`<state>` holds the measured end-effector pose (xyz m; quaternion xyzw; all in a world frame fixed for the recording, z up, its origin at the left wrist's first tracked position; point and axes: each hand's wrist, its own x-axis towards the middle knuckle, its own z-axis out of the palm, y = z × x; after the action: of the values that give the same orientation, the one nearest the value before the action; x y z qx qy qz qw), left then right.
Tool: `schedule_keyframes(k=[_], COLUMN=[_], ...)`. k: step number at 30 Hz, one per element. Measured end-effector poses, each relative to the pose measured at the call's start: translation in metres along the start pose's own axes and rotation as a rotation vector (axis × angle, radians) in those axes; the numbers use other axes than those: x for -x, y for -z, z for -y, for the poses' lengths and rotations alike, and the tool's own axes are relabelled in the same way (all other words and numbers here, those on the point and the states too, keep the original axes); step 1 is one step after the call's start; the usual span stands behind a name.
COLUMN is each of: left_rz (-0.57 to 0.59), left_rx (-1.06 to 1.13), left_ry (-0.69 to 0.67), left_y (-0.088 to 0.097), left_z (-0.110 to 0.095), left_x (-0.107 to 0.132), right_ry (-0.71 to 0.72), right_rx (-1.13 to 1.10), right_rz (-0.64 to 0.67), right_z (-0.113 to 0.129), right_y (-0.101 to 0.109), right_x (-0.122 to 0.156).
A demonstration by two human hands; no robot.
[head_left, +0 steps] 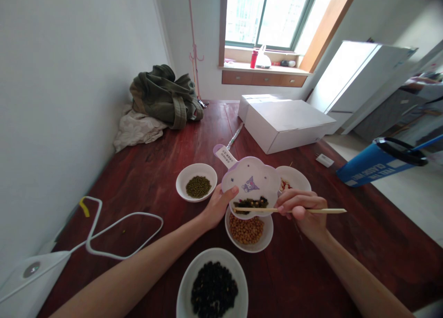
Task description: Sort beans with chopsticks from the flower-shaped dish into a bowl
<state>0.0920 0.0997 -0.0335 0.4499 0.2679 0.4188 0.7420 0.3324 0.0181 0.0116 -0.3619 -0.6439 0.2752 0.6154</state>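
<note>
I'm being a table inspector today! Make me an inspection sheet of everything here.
Surface: dark reddish wooden table.
Job's things: cartoon plate with dark green bits; wooden chopsticks; white bowl of green beans; white bowl of tan beans; white bowl of black beans; white bowl behind the plate.
Clutter: olive-green bag, cream cloth, white box, small white packet.
Hands: left hand grips the plate; right hand holds the chopsticks.
Cables: white cable by a white device.
Surroundings: window, red bottle, blue bag.
</note>
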Motion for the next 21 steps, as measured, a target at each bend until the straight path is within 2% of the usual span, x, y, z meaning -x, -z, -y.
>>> schedule_keyframes(k=[4,10,21], left_rz=[-0.010,-0.010,0.010], left_rx=[-0.016,-0.014,-0.001], left_ry=[-0.007,0.002,-0.010], left_y=[-0.0010,-0.0005,-0.0006], left_z=[-0.0008,0.0005,-0.0008], left_x=[0.0001,-0.0008,-0.0012], right_ry=[-0.001,-0.054,-0.064], right_rx=[-0.021,-0.026,0.018], right_rz=[0.002,-0.083,-0.012], right_z=[-0.0022,-0.0072,-0.0037], right_y=[0.0066,0.0100,0.0047], right_x=[-0.0008,0.0010,0.0000])
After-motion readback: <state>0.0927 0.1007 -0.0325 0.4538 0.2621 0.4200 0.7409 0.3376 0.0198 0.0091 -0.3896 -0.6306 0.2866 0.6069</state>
